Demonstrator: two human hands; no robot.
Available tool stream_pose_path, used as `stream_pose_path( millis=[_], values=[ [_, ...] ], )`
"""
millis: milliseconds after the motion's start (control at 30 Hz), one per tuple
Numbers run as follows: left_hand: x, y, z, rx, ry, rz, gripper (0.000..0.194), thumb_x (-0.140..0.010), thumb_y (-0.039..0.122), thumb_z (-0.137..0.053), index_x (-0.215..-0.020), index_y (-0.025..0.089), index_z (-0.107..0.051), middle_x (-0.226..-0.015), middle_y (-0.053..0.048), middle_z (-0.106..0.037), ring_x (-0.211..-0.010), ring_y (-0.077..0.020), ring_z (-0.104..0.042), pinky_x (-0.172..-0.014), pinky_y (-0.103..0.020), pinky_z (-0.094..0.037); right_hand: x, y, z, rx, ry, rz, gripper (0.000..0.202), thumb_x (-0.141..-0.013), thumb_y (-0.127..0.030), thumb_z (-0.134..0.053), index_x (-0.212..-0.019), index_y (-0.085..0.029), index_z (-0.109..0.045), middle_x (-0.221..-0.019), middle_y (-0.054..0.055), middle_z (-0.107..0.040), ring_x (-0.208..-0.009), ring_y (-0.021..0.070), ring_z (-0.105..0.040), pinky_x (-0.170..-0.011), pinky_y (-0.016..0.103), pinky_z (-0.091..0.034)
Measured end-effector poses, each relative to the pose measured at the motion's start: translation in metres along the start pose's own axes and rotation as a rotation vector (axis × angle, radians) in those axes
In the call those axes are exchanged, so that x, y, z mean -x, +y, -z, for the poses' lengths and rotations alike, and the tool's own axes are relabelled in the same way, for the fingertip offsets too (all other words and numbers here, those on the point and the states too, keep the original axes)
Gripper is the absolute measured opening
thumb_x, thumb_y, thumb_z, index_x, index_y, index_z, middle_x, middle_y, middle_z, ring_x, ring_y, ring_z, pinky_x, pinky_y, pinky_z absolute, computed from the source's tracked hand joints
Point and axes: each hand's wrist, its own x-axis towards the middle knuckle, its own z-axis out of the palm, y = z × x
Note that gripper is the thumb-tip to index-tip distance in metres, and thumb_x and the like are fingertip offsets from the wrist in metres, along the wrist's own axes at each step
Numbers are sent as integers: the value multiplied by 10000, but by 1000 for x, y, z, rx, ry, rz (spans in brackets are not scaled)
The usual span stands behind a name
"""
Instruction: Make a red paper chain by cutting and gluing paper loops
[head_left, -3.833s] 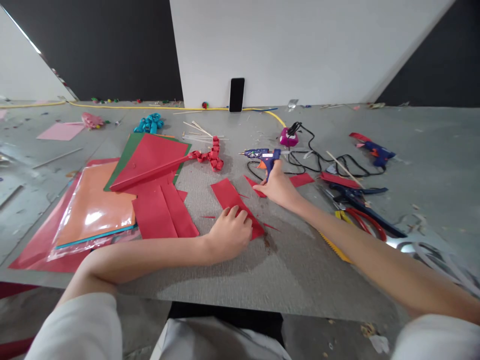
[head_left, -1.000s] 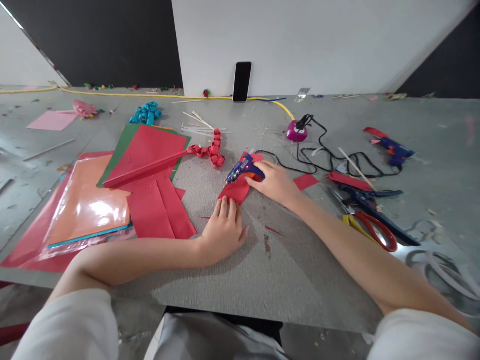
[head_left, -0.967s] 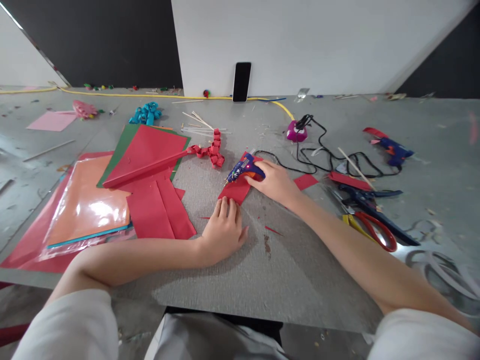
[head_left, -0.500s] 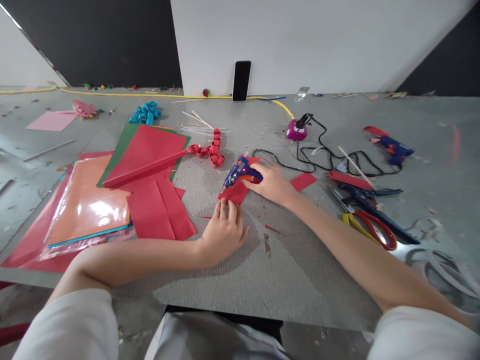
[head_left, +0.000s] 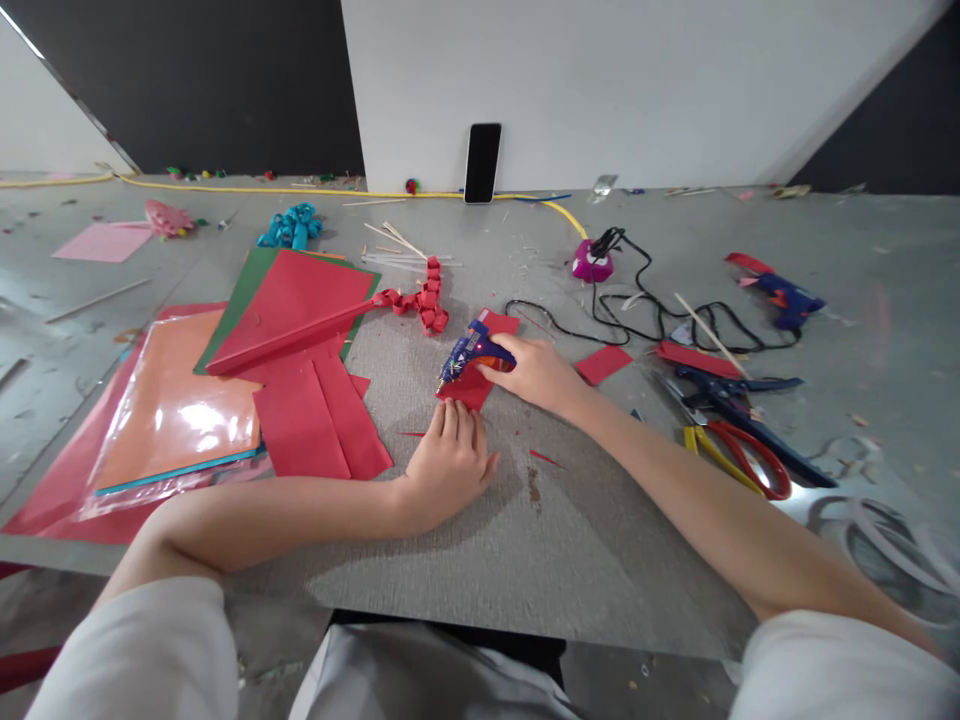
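My right hand (head_left: 541, 372) is wrapped round the handle of a blue hot glue gun (head_left: 466, 352), its small light lit. The metal nozzle points down and to the left, at the lower left part of a small red paper piece (head_left: 480, 390). My left hand (head_left: 450, 455) rests at the near edge of that paper, fingers stretched out with their tips on it and the thumb apart. The glue gun and my right fingers cover part of the paper. Whether glue is coming out is too small to see.
Red sheets (head_left: 322, 420) and a bagged orange sheet (head_left: 180, 400) lie left. A red paper garland (head_left: 420, 300) sits behind the hands. Scissors (head_left: 750, 460), blue-handled pliers (head_left: 757, 420), a second glue gun (head_left: 787, 300) and a black cord (head_left: 637, 335) lie right. A phone (head_left: 482, 163) leans upright.
My right hand and the glue gun have shifted slightly left and down, bringing the nozzle closer to my left fingertips. My left hand has stayed almost in place.
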Motion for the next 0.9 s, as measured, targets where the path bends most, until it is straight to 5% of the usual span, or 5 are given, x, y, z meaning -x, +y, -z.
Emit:
stream_pose_path(
  millis=[900],
  values=[
    [-1,0,1,31,-68,-1,600,-1066,434,-458,-1316,-69,-670,-1296,-343,-706,-1251,-400,-702,-1094,-517,-524,-1,3,0,-4,38,78,403,-976,-405,-652,-1318,-198,-705,-1243,151,-786,-1116,356,-763,-974,499,-600]
  ],
)
